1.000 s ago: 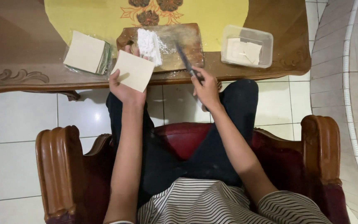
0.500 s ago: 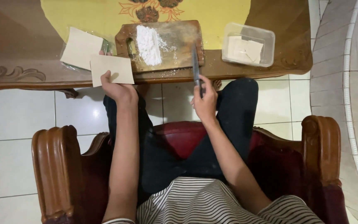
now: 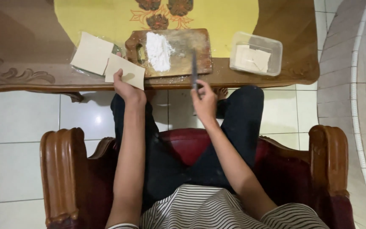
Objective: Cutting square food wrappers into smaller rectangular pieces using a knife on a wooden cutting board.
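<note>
My left hand (image 3: 126, 87) grips a pale square sheet of dough (image 3: 125, 71) by its near edge, over the table's front edge, beside a stack of the same sheets (image 3: 92, 53). My right hand (image 3: 204, 101) holds a knife (image 3: 194, 69) by the handle, its blade pointing away over the right part of a wooden cutting board (image 3: 178, 51). A pile of white flour (image 3: 157, 51) lies on the board's left half.
A clear plastic tub (image 3: 256, 53) with pale sheets inside stands at the right of the wooden table (image 3: 26, 46), which has a yellow mat (image 3: 106, 17). I sit in a red armchair with wooden arms (image 3: 60, 169) on a white tiled floor.
My left hand carried the square sheet leftward and down, from above the board to beside the stack. My right hand turned the knife from slanted to pointing straight away over the board.
</note>
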